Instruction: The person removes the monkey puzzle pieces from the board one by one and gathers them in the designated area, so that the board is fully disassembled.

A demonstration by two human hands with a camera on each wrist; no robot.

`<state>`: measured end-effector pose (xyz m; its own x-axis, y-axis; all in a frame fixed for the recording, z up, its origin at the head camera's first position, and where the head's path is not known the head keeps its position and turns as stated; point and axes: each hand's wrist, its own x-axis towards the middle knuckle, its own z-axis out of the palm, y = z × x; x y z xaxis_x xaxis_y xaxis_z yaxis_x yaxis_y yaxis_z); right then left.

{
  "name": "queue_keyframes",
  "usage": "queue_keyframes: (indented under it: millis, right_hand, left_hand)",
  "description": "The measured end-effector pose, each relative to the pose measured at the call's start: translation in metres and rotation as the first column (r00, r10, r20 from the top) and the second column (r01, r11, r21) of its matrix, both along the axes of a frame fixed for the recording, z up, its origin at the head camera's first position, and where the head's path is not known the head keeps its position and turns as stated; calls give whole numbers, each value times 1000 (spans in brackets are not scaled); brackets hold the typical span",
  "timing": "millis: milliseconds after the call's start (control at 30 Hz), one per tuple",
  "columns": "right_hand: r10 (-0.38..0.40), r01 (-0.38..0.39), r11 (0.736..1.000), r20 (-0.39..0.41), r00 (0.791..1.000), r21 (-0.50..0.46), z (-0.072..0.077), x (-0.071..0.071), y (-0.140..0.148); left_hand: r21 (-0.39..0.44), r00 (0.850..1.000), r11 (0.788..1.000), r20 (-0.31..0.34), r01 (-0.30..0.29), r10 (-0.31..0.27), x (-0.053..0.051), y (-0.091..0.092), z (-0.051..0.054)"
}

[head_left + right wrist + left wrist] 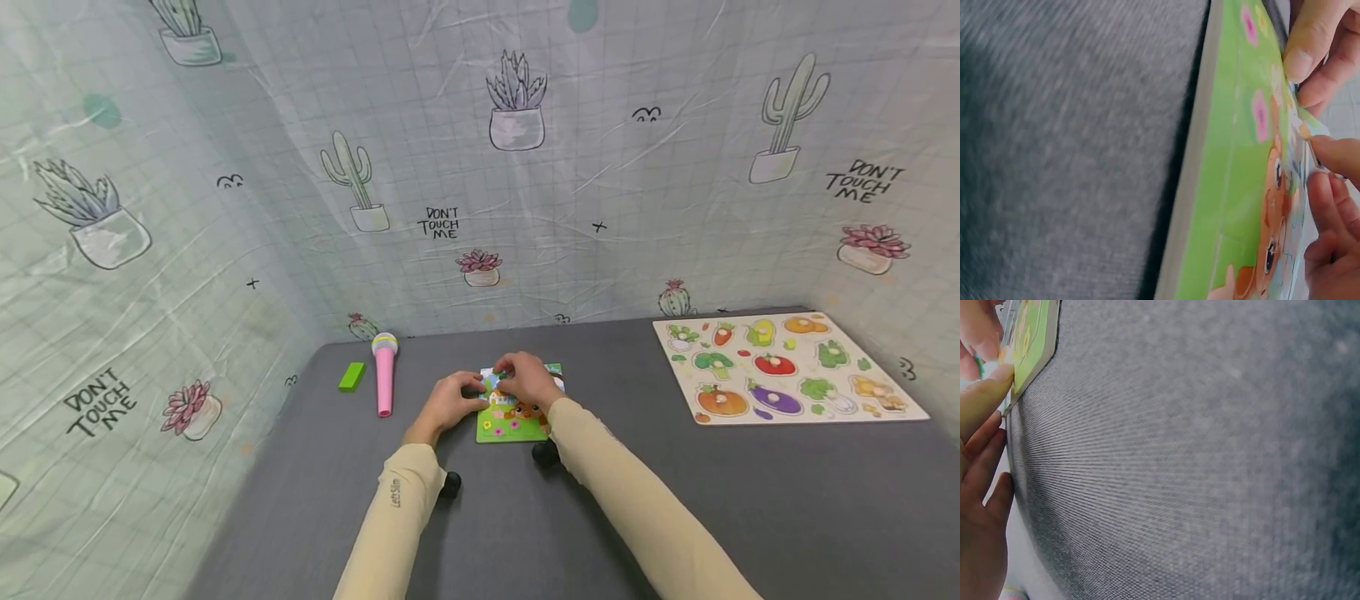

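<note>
A small picture board with a green lower part lies flat between the hands. The left hand is at its left edge; in the left wrist view its thumb touches the board, the other fingers extended beside the edge. Above the board's upper part is the right hand. In the right wrist view the right hand pinches a small thin piece between thumb and finger, close over the board. The piece's picture is mostly hidden by the fingers.
A pink toy microphone and a green block lie to the left on the grey table. At the right is a large vegetable puzzle board. Patterned cloth hangs behind the table.
</note>
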<state>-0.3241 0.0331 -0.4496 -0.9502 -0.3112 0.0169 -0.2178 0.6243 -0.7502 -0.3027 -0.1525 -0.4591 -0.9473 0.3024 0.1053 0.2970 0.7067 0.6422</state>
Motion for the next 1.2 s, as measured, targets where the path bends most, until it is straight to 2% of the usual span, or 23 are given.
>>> queue_keyframes:
  millis: [233,333,467,600,833,1000,1200]
  right_hand:
    - [-58,60,987,17,998,-149,4,1,10]
    - [-95,106,974,63,993,-199,11,0,21]
    - [-107,139,958,136,985,-252,18,-3,44]
    - [-115,150,959,154,981,-240,21,-8,70]
    - [-162,182,967,120,979,-180,21,-12,114]
    - [-216,236,957,131,968,-166,12,-14,134]
    - [-242,261,955,136,961,-143,-1,-14,140]
  left_hand:
    - [-6,1000,1000,-2,6,-6,-2,2,0]
    - [-22,1000,999,-11,24,-24,-4,2,0]
    - [-58,998,997,-25,59,-61,-7,1,2]
    - [-77,997,994,-9,73,-74,-8,0,2]
    - [-64,998,996,6,60,-60,-6,-1,0]
    - [-50,998,997,0,65,-65,-4,-2,-2]
    - [-68,999,996,17,52,-51,-6,-2,-3]
